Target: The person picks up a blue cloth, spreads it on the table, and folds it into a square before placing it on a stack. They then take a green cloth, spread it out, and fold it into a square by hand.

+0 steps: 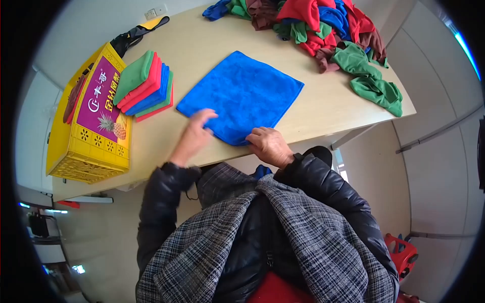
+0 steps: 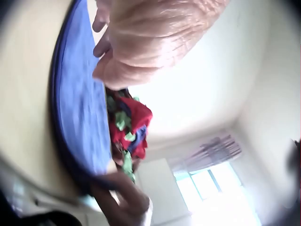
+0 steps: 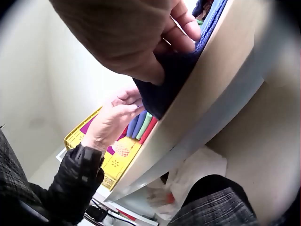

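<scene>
A blue cloth [image 1: 243,93] lies spread flat on the table, one side close to the front edge. My right hand [image 1: 271,146] pinches its near edge between thumb and fingers; in the right wrist view the held cloth [image 3: 171,75] shows dark beneath that thumb. My left hand [image 1: 194,135], slightly blurred, hovers by the cloth's left near edge with loosely bent fingers and nothing in them. Seen from the left wrist, the left hand [image 2: 146,44] is above the cloth, and the right hand [image 2: 124,200] is at its edge.
Left of the cloth stands a stack of folded green, red and blue cloths [image 1: 146,86]. Beside it is a yellow crate [image 1: 101,156] with a purple pineapple label. A heap of crumpled cloths [image 1: 323,30] covers the table's far right. A dark strap [image 1: 136,38] lies behind the crate.
</scene>
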